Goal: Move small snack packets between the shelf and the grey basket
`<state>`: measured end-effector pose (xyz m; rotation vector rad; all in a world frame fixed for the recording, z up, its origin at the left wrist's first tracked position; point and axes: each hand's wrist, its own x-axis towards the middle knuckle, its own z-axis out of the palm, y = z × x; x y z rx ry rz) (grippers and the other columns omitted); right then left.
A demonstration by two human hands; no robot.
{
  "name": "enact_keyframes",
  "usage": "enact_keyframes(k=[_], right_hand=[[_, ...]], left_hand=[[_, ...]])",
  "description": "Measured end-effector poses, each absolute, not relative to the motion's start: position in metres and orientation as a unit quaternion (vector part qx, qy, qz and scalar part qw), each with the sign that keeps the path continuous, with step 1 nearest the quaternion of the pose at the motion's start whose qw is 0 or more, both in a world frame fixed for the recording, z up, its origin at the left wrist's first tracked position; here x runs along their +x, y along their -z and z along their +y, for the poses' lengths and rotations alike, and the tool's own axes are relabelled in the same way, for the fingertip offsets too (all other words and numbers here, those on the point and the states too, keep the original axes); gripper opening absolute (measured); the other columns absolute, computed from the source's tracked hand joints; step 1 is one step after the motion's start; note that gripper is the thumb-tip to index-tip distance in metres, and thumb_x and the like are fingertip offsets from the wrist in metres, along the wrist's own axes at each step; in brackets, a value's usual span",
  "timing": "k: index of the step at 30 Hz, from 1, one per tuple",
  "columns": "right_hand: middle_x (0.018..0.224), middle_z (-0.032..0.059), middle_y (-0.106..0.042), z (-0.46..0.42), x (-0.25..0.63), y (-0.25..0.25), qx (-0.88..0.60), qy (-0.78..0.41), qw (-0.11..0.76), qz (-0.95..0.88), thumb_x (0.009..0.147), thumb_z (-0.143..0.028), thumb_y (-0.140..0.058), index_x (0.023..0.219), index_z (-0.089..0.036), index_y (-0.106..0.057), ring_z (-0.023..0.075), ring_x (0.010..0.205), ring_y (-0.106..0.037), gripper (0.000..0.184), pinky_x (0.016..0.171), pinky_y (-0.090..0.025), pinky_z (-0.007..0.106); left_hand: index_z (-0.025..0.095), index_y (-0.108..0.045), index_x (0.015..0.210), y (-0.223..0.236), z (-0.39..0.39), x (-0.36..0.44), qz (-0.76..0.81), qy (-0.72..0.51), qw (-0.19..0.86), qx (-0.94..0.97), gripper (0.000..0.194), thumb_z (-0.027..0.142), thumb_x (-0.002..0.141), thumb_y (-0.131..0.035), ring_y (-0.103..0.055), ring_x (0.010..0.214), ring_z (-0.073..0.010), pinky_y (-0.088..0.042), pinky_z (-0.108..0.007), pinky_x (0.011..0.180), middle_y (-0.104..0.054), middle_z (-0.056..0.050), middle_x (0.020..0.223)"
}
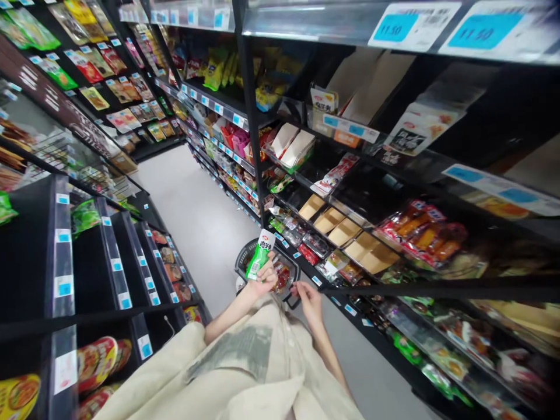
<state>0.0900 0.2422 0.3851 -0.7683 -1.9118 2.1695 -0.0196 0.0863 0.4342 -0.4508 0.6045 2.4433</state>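
My left hand (261, 278) is closed around a green and white snack packet (261, 255), held upright above a dark shopping basket (241, 255). The basket is in front of my body, with reddish packaged goods (283, 276) visible inside it. Beside the basket's right rim is my right hand (307, 298), its fingers curled into a pinch. Whether anything sits between those fingertips is too small to tell. My forearms and light apron partly hide the basket's near side.
Close on my right rise shelves with snack packs (424, 233), cardboard display boxes (341, 227) and price tags (413, 26). Shelves with instant noodle bowls (97, 363) stand on the left. A grey floor aisle (186, 198) runs ahead to a back wall of hanging packets (94, 98).
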Motion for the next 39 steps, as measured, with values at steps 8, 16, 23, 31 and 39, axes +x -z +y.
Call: enact_keyframes(k=[8, 16, 23, 31, 39], right_hand=[[0.054, 0.0030, -0.062, 0.241, 0.058, -0.407, -0.241, -0.801, 0.006, -0.547, 0.082, -0.092, -0.047, 0.078, -0.019, -0.069, 0.0141, 0.041, -0.049, 0.077, 0.038, -0.029, 0.025], [0.048, -0.0006, -0.061, 0.229, 0.022, -0.425, -0.172, -0.743, -0.096, -0.640, 0.066, -0.072, -0.085, 0.078, -0.017, -0.070, 0.0155, 0.038, -0.055, 0.058, 0.037, -0.040, 0.024], [0.059, 0.0085, -0.074, 0.235, -0.045, -0.458, -0.135, -0.670, -0.079, -0.725, 0.074, -0.074, -0.077, 0.070, -0.017, -0.077, 0.0237, 0.052, -0.070, 0.057, 0.055, -0.059, 0.035], [0.112, 0.0138, -0.081, 0.283, -0.202, -0.534, -0.108, -0.556, 0.229, -0.792, 0.086, -0.065, -0.068, 0.115, -0.019, -0.081, 0.0328, 0.103, -0.076, 0.056, 0.097, -0.059, 0.050], [0.111, 0.0144, -0.081, 0.312, -0.351, -0.553, -0.192, -0.359, 0.267, -0.874, 0.093, -0.034, -0.052, 0.112, -0.014, -0.080, 0.0294, 0.106, -0.074, 0.040, 0.097, -0.055, 0.040]], left_hand=[[0.016, -0.069, 0.097, -0.418, 0.095, -0.023, 0.505, -0.768, 0.393, -0.007, 0.037, 0.049, 0.084, -0.079, -0.054, 0.055, -0.0105, -0.043, -0.023, 0.058, -0.064, 0.002, 0.067], [0.013, -0.073, 0.087, -0.404, 0.053, -0.045, 0.770, -0.540, 0.277, 0.197, 0.041, 0.053, 0.091, -0.062, -0.058, 0.072, -0.0168, -0.043, -0.026, 0.068, -0.071, -0.001, 0.077], [0.018, -0.068, 0.092, -0.399, 0.010, -0.078, 0.749, -0.590, 0.262, 0.152, 0.037, 0.054, 0.089, -0.062, -0.060, 0.068, -0.0190, -0.044, -0.027, 0.065, -0.070, -0.003, 0.077], [0.023, -0.064, 0.097, -0.377, -0.067, -0.123, 0.761, -0.583, 0.266, 0.100, 0.037, 0.056, 0.093, -0.048, -0.064, 0.068, -0.0205, -0.049, -0.030, 0.069, -0.069, -0.002, 0.073], [0.025, -0.065, 0.101, -0.347, -0.152, -0.151, 0.814, -0.527, 0.237, 0.055, 0.045, 0.061, 0.093, -0.041, -0.070, 0.073, -0.0215, -0.053, -0.031, 0.075, -0.073, 0.000, 0.077]])
